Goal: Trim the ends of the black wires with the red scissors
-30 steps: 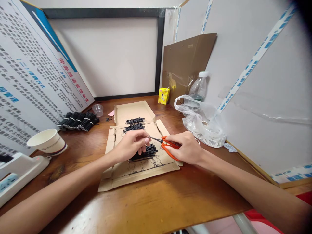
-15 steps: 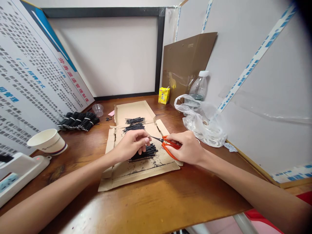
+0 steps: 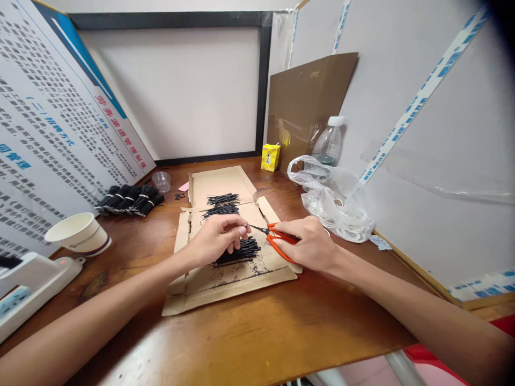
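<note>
My left hand (image 3: 217, 238) is closed in a pinch over a flattened cardboard sheet (image 3: 225, 279), its fingertips pressed on something thin that I cannot make out. My right hand (image 3: 308, 244) grips small orange-handled snips (image 3: 276, 237), whose dark blades point left and meet my left fingertips. Just below both hands lies a loose pile of short black strands (image 3: 241, 251), with dark crumbs scattered on the cardboard. Two smaller heaps of black strands (image 3: 222, 205) lie farther back on the sheet.
Tied black bundles (image 3: 129, 199) and a small clear cup (image 3: 161, 180) sit at the back left, a paper cup (image 3: 78, 233) and a white device (image 3: 28, 287) at the left. A plastic bag (image 3: 336, 201), water bottle (image 3: 328, 142) and yellow box (image 3: 270, 157) stand to the right.
</note>
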Demonstrator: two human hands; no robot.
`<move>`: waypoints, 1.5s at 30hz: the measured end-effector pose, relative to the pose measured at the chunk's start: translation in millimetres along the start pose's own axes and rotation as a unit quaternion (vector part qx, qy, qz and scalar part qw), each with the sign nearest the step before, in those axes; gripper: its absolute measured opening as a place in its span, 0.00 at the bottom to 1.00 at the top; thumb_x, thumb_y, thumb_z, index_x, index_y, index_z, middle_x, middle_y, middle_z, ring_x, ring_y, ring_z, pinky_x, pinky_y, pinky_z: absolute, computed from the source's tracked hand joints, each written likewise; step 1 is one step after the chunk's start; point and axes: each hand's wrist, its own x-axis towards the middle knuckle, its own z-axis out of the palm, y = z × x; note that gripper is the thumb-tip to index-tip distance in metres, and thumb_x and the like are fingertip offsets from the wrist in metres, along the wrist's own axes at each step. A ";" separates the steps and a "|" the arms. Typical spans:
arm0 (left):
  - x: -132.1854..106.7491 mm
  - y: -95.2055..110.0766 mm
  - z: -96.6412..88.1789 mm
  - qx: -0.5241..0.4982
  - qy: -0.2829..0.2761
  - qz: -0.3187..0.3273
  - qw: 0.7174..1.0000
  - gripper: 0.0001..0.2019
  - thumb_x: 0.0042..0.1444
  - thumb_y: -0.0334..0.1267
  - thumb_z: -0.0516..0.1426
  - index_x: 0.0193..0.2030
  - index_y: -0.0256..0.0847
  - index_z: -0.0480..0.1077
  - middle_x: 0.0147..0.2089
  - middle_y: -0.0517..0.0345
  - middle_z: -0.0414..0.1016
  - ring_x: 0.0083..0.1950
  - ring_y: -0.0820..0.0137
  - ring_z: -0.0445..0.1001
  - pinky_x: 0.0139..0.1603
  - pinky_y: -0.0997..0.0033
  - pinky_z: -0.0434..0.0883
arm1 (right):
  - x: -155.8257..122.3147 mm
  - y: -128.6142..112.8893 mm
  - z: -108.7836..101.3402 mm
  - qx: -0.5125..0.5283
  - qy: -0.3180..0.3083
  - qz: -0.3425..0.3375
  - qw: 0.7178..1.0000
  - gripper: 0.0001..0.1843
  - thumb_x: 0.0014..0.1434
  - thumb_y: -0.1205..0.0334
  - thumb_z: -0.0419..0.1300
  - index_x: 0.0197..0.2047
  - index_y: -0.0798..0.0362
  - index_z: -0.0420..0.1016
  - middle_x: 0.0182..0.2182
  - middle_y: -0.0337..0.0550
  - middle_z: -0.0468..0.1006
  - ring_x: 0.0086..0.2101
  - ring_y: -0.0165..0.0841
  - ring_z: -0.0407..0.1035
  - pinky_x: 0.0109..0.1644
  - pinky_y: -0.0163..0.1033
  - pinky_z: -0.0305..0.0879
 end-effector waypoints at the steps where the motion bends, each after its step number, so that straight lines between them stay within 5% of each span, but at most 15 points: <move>1: 0.2 -0.1 -0.2 -0.001 0.000 -0.001 1.000 0.09 0.61 0.39 0.54 0.36 0.34 0.70 0.33 0.53 0.73 0.27 0.75 0.70 0.24 0.78 0.69 | 0.2 0.2 0.0 -0.001 0.003 0.002 1.000 0.11 0.56 0.64 0.55 0.31 0.56 0.79 0.19 0.39 0.75 0.18 0.24 0.60 0.25 0.33 0.53; 7: 0.2 -1.6 -0.5 -0.010 0.001 0.001 1.000 0.09 0.61 0.39 0.54 0.37 0.34 0.70 0.34 0.53 0.74 0.27 0.75 0.71 0.24 0.78 0.69 | 1.5 1.1 -0.7 -0.006 0.015 0.008 1.000 0.10 0.53 0.62 0.56 0.29 0.56 0.78 0.15 0.36 0.69 0.16 0.24 0.56 0.24 0.33 0.50; 24: -0.3 -1.4 0.7 -0.016 -0.004 0.001 1.000 0.08 0.61 0.38 0.54 0.38 0.35 0.68 0.33 0.55 0.73 0.27 0.75 0.71 0.23 0.78 0.68 | 0.1 -1.6 1.1 0.001 0.035 -0.023 0.999 0.12 0.58 0.65 0.55 0.30 0.57 0.79 0.19 0.39 0.75 0.18 0.24 0.60 0.25 0.32 0.54; 28: 3.1 -8.6 -7.8 0.113 0.040 0.038 0.992 0.05 0.61 0.35 0.54 0.40 0.36 0.69 0.29 0.59 0.71 0.25 0.76 0.68 0.24 0.78 0.65 | 0.8 -1.3 0.3 -0.010 0.066 -0.012 0.998 0.12 0.58 0.63 0.56 0.28 0.57 0.77 0.16 0.36 0.71 0.16 0.23 0.57 0.23 0.32 0.52; 31: 10.4 -22.8 -17.8 0.286 0.110 0.088 0.948 0.02 0.58 0.31 0.56 0.37 0.37 0.70 0.30 0.59 0.72 0.28 0.74 0.68 0.30 0.74 0.65 | 1.8 0.2 0.1 -0.009 0.079 -0.014 0.997 0.12 0.57 0.63 0.56 0.27 0.57 0.76 0.15 0.36 0.70 0.16 0.23 0.57 0.22 0.31 0.52; 34: 19.5 -36.3 -25.6 0.398 0.120 0.098 0.904 0.02 0.58 0.30 0.57 0.37 0.39 0.71 0.33 0.58 0.75 0.33 0.69 0.70 0.36 0.70 0.65 | 2.5 0.5 0.0 -0.011 0.082 -0.016 0.996 0.12 0.57 0.62 0.56 0.26 0.57 0.75 0.16 0.35 0.70 0.16 0.23 0.57 0.22 0.31 0.52; 45: 17.0 -40.0 -28.7 0.436 0.070 0.101 0.892 0.06 0.55 0.25 0.55 0.33 0.38 0.71 0.33 0.56 0.75 0.36 0.67 0.71 0.40 0.69 0.66 | 2.8 1.5 0.6 -0.015 0.083 -0.022 0.996 0.10 0.56 0.64 0.57 0.29 0.58 0.77 0.17 0.37 0.73 0.17 0.23 0.60 0.22 0.31 0.54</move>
